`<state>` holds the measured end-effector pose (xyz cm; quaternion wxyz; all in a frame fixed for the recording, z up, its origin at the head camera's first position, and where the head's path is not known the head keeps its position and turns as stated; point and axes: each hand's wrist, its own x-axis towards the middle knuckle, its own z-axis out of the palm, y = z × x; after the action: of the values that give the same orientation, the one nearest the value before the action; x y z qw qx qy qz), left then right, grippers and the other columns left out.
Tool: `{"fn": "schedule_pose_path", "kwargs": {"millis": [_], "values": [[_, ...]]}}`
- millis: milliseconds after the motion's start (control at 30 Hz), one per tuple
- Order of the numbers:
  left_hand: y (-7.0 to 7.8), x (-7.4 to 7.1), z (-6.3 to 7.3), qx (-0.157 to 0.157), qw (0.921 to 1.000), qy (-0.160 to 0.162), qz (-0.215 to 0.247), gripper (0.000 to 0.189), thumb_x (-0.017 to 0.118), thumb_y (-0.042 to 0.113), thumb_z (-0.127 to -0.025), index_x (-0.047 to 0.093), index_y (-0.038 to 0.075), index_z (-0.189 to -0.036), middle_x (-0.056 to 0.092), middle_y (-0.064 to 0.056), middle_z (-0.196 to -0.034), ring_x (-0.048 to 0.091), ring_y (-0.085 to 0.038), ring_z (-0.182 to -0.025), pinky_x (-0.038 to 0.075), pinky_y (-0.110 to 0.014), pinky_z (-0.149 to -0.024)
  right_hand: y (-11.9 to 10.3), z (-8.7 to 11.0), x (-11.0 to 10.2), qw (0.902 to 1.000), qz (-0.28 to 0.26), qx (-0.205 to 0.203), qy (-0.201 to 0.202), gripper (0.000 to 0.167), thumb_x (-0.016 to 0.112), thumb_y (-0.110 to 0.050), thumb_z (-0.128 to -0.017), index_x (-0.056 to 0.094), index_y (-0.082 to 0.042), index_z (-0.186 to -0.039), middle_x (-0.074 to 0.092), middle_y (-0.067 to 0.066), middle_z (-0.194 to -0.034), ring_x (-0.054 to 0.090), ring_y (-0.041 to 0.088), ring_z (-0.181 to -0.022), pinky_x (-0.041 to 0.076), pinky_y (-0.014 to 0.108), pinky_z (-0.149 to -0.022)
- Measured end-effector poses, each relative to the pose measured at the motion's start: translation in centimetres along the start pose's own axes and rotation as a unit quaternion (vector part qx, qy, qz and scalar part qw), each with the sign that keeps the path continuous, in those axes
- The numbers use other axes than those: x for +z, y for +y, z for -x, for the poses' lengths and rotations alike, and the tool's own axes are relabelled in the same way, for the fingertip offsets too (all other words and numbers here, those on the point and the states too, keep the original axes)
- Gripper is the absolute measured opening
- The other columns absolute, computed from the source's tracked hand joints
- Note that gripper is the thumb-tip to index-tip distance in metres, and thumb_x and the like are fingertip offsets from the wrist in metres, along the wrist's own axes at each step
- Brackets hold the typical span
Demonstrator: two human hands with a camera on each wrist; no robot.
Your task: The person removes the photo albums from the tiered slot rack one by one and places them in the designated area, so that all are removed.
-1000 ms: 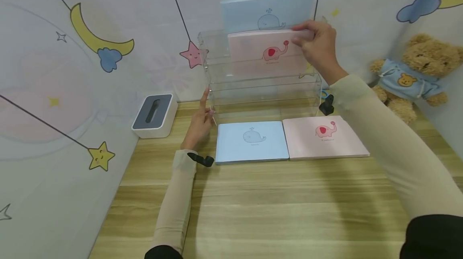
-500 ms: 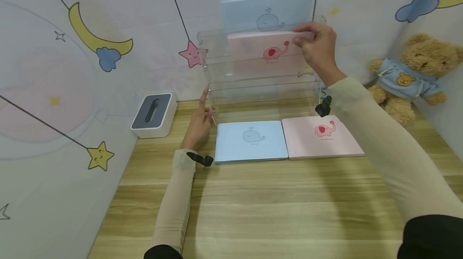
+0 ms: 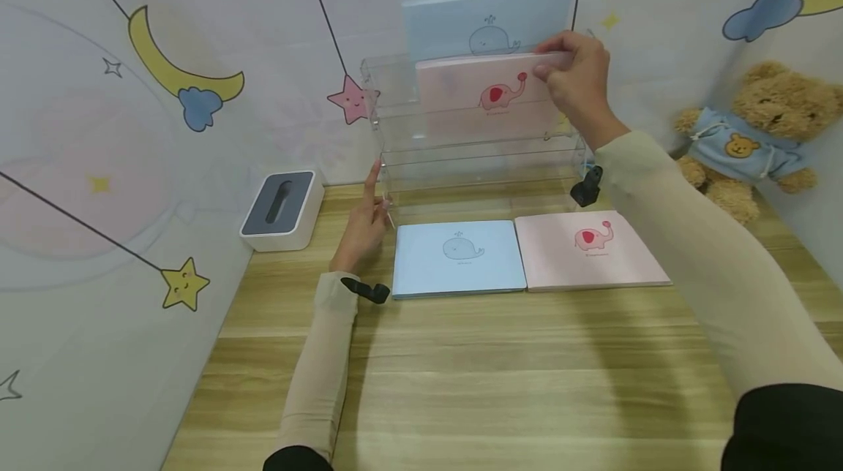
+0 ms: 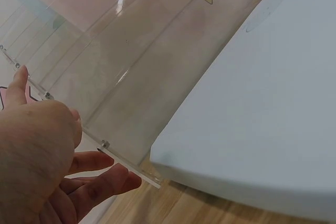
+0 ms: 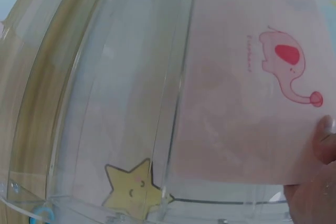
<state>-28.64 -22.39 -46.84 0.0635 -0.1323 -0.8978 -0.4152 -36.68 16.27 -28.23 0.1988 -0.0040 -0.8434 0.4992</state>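
Observation:
My right hand pinches the top right corner of a pink notebook with a red elephant, thumb in front. That notebook stands upright in a middle tier of a clear acrylic rack. Behind and above it, a light blue whale notebook stands in the rear tier. My left hand lies against the rack's left side, index finger straight along it; the left wrist view shows the other fingers at the side panel's lower edge. The right wrist view shows the thumb on the pink cover.
A blue whale notebook and a pink elephant notebook lie side by side before the rack. A white box with a grey top stands at left. A teddy bear sits at right. A patterned backdrop closes off the back.
Both hands and the notebooks stay almost in place. The right wrist shifts very slightly while its grip on the pink notebook stays the same.

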Motion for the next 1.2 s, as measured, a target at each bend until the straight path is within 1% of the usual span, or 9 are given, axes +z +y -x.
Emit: {"fn": "schedule_pose_path", "kwargs": {"millis": [67,167,433,600,733,833,933,1033,1200], "values": [[0.1,0.0,0.0,-0.002,1.0,0.0,0.0,0.087,0.048,0.009,-0.114,0.0,0.057,-0.168,0.068,-0.022,-0.122,0.066,-0.032,-0.091,0.056,-0.044,-0.084,-0.2,0.1,0.1,0.9999,-0.013,0.005,0.008,0.022,0.077,-0.009,-0.099,0.081,-0.018,-0.119,0.071,-0.006,-0.127,0.049,0.001,-0.126,0.038,0.024,-0.117],[0.2,0.0,0.1,-0.004,1.0,-0.001,-0.001,0.087,0.048,0.009,-0.114,0.0,0.057,-0.168,0.068,-0.022,-0.122,0.066,-0.032,-0.092,0.056,-0.044,-0.084,-0.4,0.2,0.4,0.9995,-0.024,0.004,0.02,0.021,0.076,-0.008,-0.099,0.081,-0.018,-0.117,0.072,-0.007,-0.125,0.05,0.001,-0.126,0.037,0.022,-0.119],[0.4,0.1,0.1,-0.002,1.0,-0.003,-0.001,0.086,0.049,0.009,-0.114,0.0,0.054,-0.169,0.068,-0.021,-0.12,0.066,-0.031,-0.091,0.056,-0.043,-0.084,-1.3,0.7,0.6,0.9981,-0.011,-0.032,0.052,0.018,0.076,-0.006,-0.099,0.081,-0.014,-0.114,0.075,0.003,-0.129,0.054,0.003,-0.129,0.034,0.02,-0.118],[0.3,0.0,0.1,-0.006,1.0,-0.005,-0.002,0.086,0.049,0.011,-0.114,0.0,0.054,-0.169,0.068,-0.021,-0.121,0.066,-0.03,-0.092,0.056,-0.044,-0.084,-1.9,0.8,0.4,0.9973,-0.033,-0.036,0.055,0.018,0.076,-0.003,-0.098,0.082,-0.013,-0.112,0.078,0.004,-0.125,0.059,0.004,-0.128,0.035,0.018,-0.119],[0.3,0.0,0.1,-0.006,1.0,-0.005,0.0,0.087,0.049,0.01,-0.114,-0.001,0.056,-0.168,0.068,-0.021,-0.122,0.066,-0.031,-0.092,0.056,-0.044,-0.084,-2.2,0.9,0.3,0.9965,-0.053,-0.033,0.057,0.018,0.074,-0.004,-0.099,0.081,-0.012,-0.113,0.077,0.004,-0.127,0.061,0.006,-0.128,0.039,0.02,-0.12],[0.3,0.0,0.1,-0.008,1.0,-0.005,0.001,0.088,0.048,0.009,-0.114,-0.002,0.058,-0.167,0.067,-0.021,-0.122,0.065,-0.031,-0.093,0.056,-0.044,-0.085,-2.2,1.0,0.2,0.9951,-0.071,-0.03,0.062,0.017,0.074,-0.005,-0.1,0.081,-0.013,-0.112,0.076,0.003,-0.126,0.063,0.008,-0.126,0.044,0.021,-0.118],[0.2,0.0,0.1,-0.011,0.9999,-0.006,0.0,0.089,0.049,0.01,-0.114,-0.003,0.06,-0.166,0.067,-0.021,-0.122,0.065,-0.031,-0.094,0.056,-0.045,-0.085,-2.1,1.1,0.0,0.9937,-0.084,-0.031,0.068,0.015,0.074,-0.006,-0.1,0.081,-0.014,-0.11,0.076,-0.001,-0.121,0.064,0.008,-0.123,0.047,0.023,-0.117],[0.3,0.0,0.1,-0.013,0.9999,-0.005,-0.001,0.089,0.049,0.011,-0.114,-0.003,0.061,-0.166,0.066,-0.02,-0.122,0.065,-0.03,-0.094,0.056,-0.045,-0.086,-2.1,1.1,-0.1,0.9917,-0.091,-0.043,0.081,0.013,0.075,-0.006,-0.099,0.081,-0.014,-0.107,0.075,-0.006,-0.113,0.066,0.007,-0.118,0.049,0.022,-0.113],[0.3,0.0,0.1,-0.01,0.9999,-0.004,-0.002,0.087,0.049,0.01,-0.114,-0.001,0.058,-0.167,0.067,-0.021,-0.12,0.066,-0.03,-0.093,0.057,-0.045,-0.085,-2.7,1.1,-0.3,0.9856,-0.117,-0.051,0.11,0.016,0.077,-0.001,-0.096,0.08,-0.016,-0.096,0.073,-0.013,-0.099,0.063,0.004,-0.117,0.045,0.02,-0.113]]}}
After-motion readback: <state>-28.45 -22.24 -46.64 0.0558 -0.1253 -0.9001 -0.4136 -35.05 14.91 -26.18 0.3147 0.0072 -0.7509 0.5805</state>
